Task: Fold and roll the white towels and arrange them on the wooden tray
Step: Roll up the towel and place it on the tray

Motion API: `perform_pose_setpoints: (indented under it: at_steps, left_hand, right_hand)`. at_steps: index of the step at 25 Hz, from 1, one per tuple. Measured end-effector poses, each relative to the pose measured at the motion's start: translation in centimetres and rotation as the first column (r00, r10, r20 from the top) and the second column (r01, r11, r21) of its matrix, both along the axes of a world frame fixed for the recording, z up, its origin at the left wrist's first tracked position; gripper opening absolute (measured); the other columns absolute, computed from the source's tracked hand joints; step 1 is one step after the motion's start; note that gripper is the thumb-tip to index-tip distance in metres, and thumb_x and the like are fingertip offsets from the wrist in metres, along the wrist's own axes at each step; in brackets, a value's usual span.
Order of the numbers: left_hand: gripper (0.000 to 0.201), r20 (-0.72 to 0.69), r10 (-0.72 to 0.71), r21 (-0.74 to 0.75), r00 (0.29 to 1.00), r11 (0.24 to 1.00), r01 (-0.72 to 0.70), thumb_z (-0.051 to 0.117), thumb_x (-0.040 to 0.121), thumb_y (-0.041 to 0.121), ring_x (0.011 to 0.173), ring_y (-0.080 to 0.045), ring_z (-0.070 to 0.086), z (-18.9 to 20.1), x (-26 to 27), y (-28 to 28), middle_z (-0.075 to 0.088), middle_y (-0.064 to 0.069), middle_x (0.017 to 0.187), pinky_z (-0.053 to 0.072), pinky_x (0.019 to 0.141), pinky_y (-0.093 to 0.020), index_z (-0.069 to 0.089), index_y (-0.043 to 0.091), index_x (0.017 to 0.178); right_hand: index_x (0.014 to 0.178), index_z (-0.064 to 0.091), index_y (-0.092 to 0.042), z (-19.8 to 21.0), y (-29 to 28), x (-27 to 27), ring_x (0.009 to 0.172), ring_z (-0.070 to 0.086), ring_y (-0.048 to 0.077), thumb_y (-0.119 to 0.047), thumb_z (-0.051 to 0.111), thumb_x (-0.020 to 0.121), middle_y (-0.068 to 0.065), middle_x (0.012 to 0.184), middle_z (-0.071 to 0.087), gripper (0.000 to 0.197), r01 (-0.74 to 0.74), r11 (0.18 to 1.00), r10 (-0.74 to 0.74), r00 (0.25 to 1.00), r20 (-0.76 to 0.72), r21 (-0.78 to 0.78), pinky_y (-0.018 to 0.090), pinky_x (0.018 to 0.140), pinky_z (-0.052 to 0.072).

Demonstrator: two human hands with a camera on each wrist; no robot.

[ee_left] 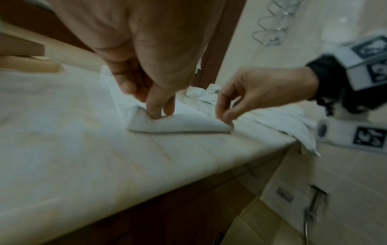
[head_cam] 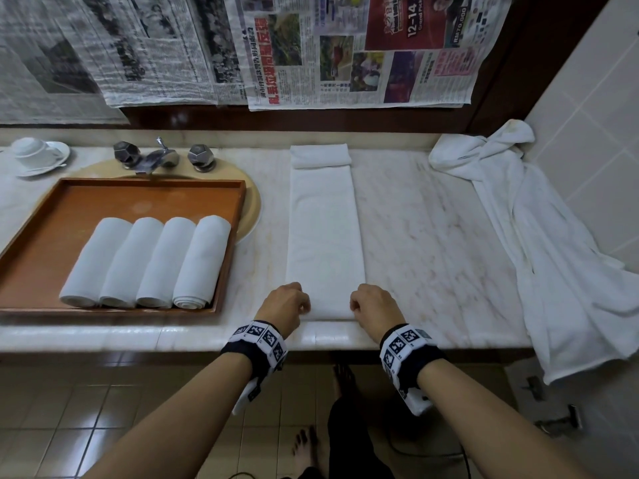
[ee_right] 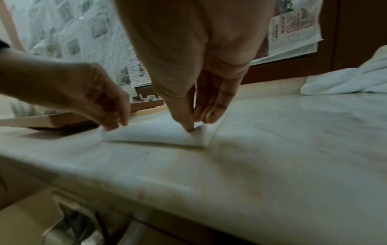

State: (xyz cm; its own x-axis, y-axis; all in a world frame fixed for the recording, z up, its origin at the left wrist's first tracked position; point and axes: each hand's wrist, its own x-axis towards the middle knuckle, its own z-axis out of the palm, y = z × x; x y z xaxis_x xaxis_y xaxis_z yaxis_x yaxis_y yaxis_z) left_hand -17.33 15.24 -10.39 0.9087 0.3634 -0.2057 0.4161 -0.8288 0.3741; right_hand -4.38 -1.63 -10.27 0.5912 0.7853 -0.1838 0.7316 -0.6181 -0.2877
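Note:
A long white towel point(head_cam: 325, 236), folded into a narrow strip, lies on the marble counter and runs away from me. My left hand point(head_cam: 300, 305) pinches its near left corner and my right hand point(head_cam: 357, 305) pinches its near right corner. In the left wrist view the near edge of the towel point(ee_left: 178, 126) is lifted and curled over under the left hand point(ee_left: 160, 114) and the right hand point(ee_left: 225, 116). The right wrist view shows the same curl in the towel point(ee_right: 155, 134). The wooden tray point(head_cam: 41, 243) at the left holds several rolled white towels point(head_cam: 148, 261) side by side.
A folded white towel point(head_cam: 320, 155) sits at the strip's far end. A loose white towel point(head_cam: 539, 236) sprawls at the right and hangs over the counter edge. Behind the tray are a tap point(head_cam: 157, 157) and a cup on a saucer point(head_cam: 34, 155). Newspaper covers the wall.

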Motion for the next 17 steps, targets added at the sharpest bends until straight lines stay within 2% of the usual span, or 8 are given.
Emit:
perform_pose_setpoints:
  at_steps: [2, 4, 6, 8, 10, 12, 14, 17]
  left_hand:
    - [0.025, 0.033, -0.003, 0.017, 0.999, 1.0, 0.003, 0.058, 0.087, 0.001, 0.089, -0.023, 0.062, -0.5, -0.5, -0.1, 0.066, -0.001, 0.103, 0.051, 0.08, -0.032, 0.075, 0.015, 0.098]
    - [0.021, 0.079, -0.01, 0.035, 0.997, 0.999, 0.007, 0.057, 0.087, 0.009, 0.091, -0.025, 0.063, -0.9, -1.1, -0.2, 0.068, -0.003, 0.102, 0.051, 0.08, -0.035, 0.075, 0.013, 0.097]
    - [0.022, 0.092, -0.026, 0.051, 0.995, 0.998, 0.021, 0.062, 0.085, 0.023, 0.096, -0.023, 0.06, -1.0, -1.4, -0.6, 0.068, -0.004, 0.102, 0.05, 0.081, -0.035, 0.075, 0.011, 0.098]
    - [0.029, 0.068, -0.038, 0.064, 0.997, 0.997, 0.034, 0.065, 0.085, 0.033, 0.101, -0.021, 0.056, -1.2, -1.2, -0.7, 0.065, -0.002, 0.104, 0.048, 0.084, -0.034, 0.073, 0.01, 0.102]
    - [0.028, 0.05, -0.055, 0.08, 0.997, 0.995, 0.051, 0.065, 0.087, 0.033, 0.102, -0.021, 0.054, -1.3, -0.9, -0.3, 0.065, -0.001, 0.104, 0.047, 0.083, -0.033, 0.073, 0.011, 0.103]
    - [0.023, 0.056, -0.109, 0.131, 0.992, 0.986, 0.101, 0.064, 0.084, 0.029, 0.096, -0.023, 0.054, -1.3, -0.7, 0.2, 0.068, -0.001, 0.094, 0.047, 0.076, -0.034, 0.073, 0.011, 0.095]
    - [0.02, 0.05, -0.167, 0.2, 0.985, 0.968, 0.154, 0.064, 0.081, 0.028, 0.088, -0.026, 0.054, -1.3, -0.8, 0.4, 0.068, -0.001, 0.085, 0.041, 0.07, -0.034, 0.073, 0.012, 0.088]
    - [0.021, 0.057, -0.213, 0.215, 0.975, 0.957, 0.197, 0.062, 0.085, 0.027, 0.087, -0.028, 0.055, -1.4, -1.3, 0.9, 0.068, -0.004, 0.087, 0.039, 0.07, -0.035, 0.072, 0.012, 0.095]
  right_hand:
    - [0.093, 0.071, -0.006, -0.6, -0.1, -0.7, 0.089, 0.061, 0.023, -0.002, 0.052, 0.09, 0.004, 0.095, 0.061, 0.02, -0.035, 0.999, 0.036, 0.999, 0.023, -0.02, 0.028, 0.071, 0.047]
    - [0.096, 0.069, -0.003, -0.6, -0.1, -1.2, 0.096, 0.058, 0.021, -0.017, 0.054, 0.091, 0.006, 0.097, 0.06, 0.021, -0.035, 0.999, 0.035, 0.999, 0.015, -0.021, 0.03, 0.075, 0.045]
    - [0.101, 0.066, -0.004, -0.4, 0.0, -1.5, 0.102, 0.052, 0.02, -0.032, 0.059, 0.088, 0.006, 0.102, 0.058, 0.032, -0.049, 0.998, 0.05, 0.999, 0.014, -0.046, 0.032, 0.079, 0.044]
    - [0.106, 0.063, -0.005, -0.2, 0.2, -1.5, 0.107, 0.05, 0.019, -0.03, 0.059, 0.09, 0.006, 0.108, 0.057, 0.03, -0.048, 0.997, 0.05, 0.999, 0.02, -0.065, 0.033, 0.082, 0.046]
    - [0.105, 0.064, -0.006, 0.0, 0.3, -1.4, 0.108, 0.05, 0.02, -0.022, 0.053, 0.094, 0.006, 0.108, 0.058, 0.022, -0.076, 0.993, 0.081, 0.996, 0.048, -0.092, 0.032, 0.081, 0.047]
    - [0.101, 0.067, -0.009, 0.3, 0.2, -1.0, 0.105, 0.052, 0.021, -0.019, 0.05, 0.093, 0.004, 0.104, 0.063, 0.021, -0.107, 0.986, 0.12, 0.988, 0.097, -0.129, 0.032, 0.079, 0.044]
    - [0.1, 0.069, -0.014, 0.6, 0.0, -0.5, 0.104, 0.051, 0.021, -0.023, 0.049, 0.091, 0.0, 0.1, 0.066, 0.024, -0.136, 0.979, 0.161, 0.973, 0.165, -0.151, 0.033, 0.082, 0.038]
    - [0.112, 0.066, -0.02, 1.0, -0.4, 0.2, 0.107, 0.048, 0.019, -0.027, 0.045, 0.095, -0.003, 0.106, 0.067, 0.028, -0.182, 0.972, 0.2, 0.972, 0.121, -0.15, 0.036, 0.085, 0.033]
